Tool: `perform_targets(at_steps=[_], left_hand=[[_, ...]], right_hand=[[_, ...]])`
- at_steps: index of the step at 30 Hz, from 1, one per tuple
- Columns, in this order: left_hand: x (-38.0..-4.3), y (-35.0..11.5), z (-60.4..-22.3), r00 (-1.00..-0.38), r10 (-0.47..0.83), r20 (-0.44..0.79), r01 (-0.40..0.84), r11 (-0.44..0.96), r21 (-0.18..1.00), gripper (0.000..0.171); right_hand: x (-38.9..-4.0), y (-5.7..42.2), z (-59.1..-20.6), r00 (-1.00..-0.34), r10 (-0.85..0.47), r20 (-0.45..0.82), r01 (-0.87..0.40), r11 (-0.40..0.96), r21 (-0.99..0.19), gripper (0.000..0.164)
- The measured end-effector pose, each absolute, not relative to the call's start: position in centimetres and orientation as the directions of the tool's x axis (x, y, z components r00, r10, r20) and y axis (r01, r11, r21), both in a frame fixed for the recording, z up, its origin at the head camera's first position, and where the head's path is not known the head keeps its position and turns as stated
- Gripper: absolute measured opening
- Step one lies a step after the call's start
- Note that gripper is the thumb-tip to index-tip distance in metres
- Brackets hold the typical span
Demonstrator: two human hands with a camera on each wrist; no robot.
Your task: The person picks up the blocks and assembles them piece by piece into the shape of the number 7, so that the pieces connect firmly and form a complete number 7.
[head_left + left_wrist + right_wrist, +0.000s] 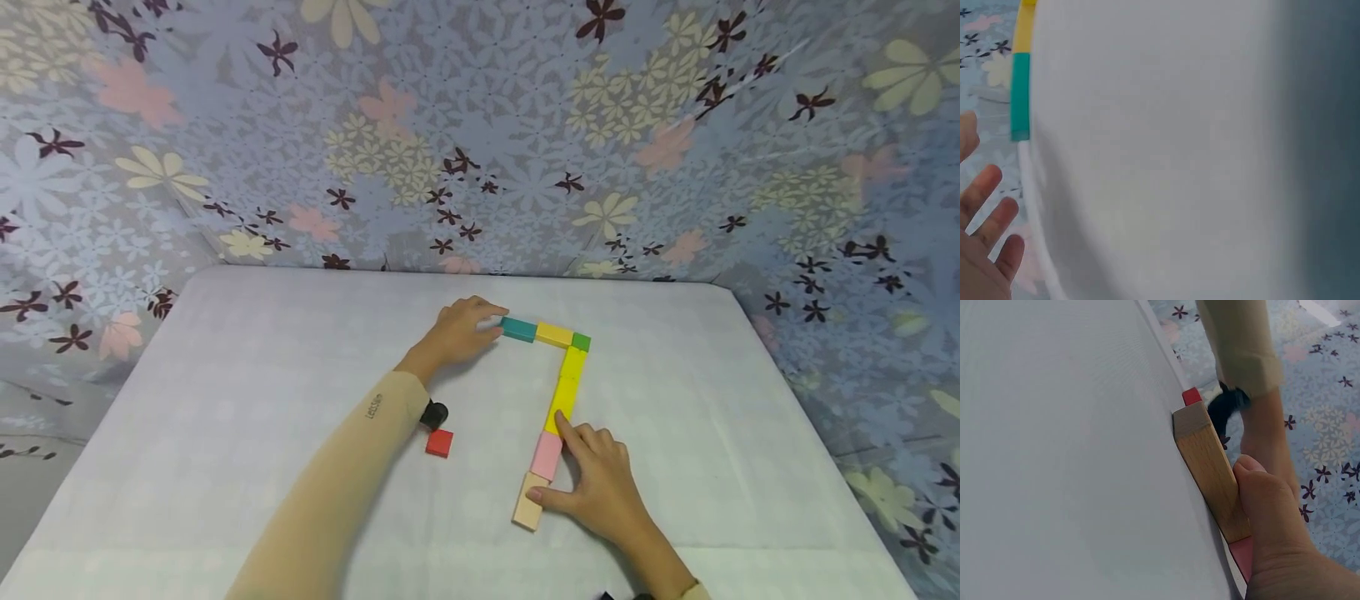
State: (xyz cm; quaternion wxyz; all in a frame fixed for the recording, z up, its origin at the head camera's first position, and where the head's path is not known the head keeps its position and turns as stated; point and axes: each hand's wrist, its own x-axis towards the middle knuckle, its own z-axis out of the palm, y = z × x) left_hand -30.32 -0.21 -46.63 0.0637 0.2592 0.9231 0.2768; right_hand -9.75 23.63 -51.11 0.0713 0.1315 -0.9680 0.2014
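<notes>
A row of coloured wooden blocks forms a corner on the white table. Its upper arm has a teal block [518, 329] and an orange-yellow block [554, 335], meeting a small green block [581, 342] at the corner. Yellow blocks [567, 383], a pink block [547, 456] and a plain wood block [529, 502] run toward the front. My left hand [467, 330] is at the teal block's left end, fingers spread in the left wrist view. My right hand [600, 483] rests its thumb on the plain wood block and stretches its index finger to the yellow one.
A red block [439, 443] lies on the table [660, 375] beside my left forearm, close to the black wrist camera [433, 414]. Flower-patterned cloth [480, 167] hangs behind the table's far edge and down both sides.
</notes>
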Motion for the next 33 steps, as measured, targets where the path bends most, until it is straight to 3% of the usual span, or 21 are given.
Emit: perform_targets(at_steps=[6,12,16,23,33], left_hand=[[-28.4,-2.5,-45.5,-0.827,0.560,0.049,0.440,0.590,0.677,0.046],[-25.3,-4.1,-45.0,-0.755,0.651,0.079,0.479,0.465,0.744,0.048],[-22.6,-5.2,-45.3,-0.717,0.696,0.025,0.490,0.478,0.729,0.048],[-18.7,-7.5,-45.9,-0.710,0.702,-0.048,0.517,0.567,0.641,0.050],[-16.2,-9.3,-46.5,-0.708,0.705,-0.051,0.576,0.617,0.536,0.040]], right_hand=[[-9.6,24.0,-51.2,-0.954,-0.225,0.198,-0.285,0.884,-0.371,0.110],[-9.6,24.0,-51.2,-0.956,-0.221,0.195,-0.280,0.886,-0.370,0.109],[-9.6,23.8,-51.2,-0.957,-0.223,0.187,-0.279,0.886,-0.371,0.110],[-9.8,23.7,-51.3,-0.956,-0.223,0.189,-0.279,0.889,-0.363,0.110],[-9.8,23.4,-51.6,-0.955,-0.230,0.189,-0.287,0.884,-0.370,0.109]])
